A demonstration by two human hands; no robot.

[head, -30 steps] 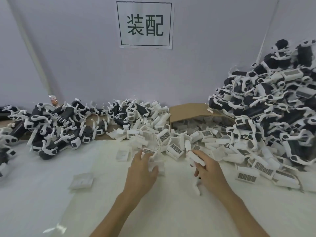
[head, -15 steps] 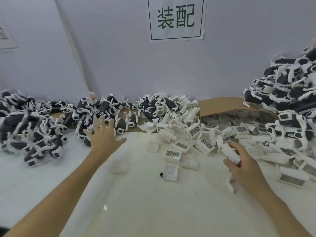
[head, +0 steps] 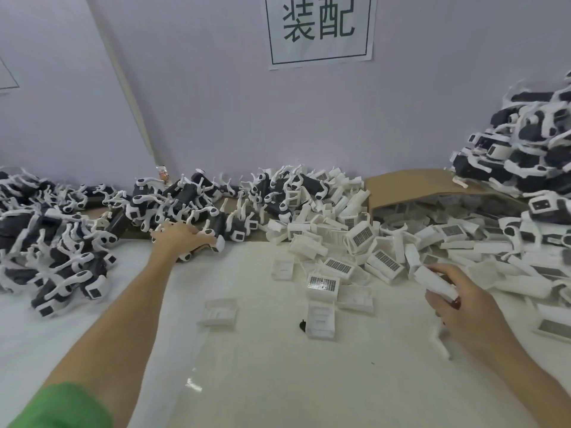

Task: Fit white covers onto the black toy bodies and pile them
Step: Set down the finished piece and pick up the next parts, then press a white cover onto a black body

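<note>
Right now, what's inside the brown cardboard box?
The cardboard box lies tipped open, with white covers spilling out. Its flap hides whatever sits deeper inside.

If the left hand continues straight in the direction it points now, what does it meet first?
The left hand already rests on a black toy body at the pile's near edge. Going on, it would likely push into the pile of black toy bodies, though depth is unclear.

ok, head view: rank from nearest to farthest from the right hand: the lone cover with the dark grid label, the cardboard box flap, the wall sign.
1. lone cover with the grid label: on the table, left of the right hand, closest.
2. cardboard box flap: behind the loose white covers, up and back from the hand.
3. wall sign: high on the back wall, farthest.
</note>
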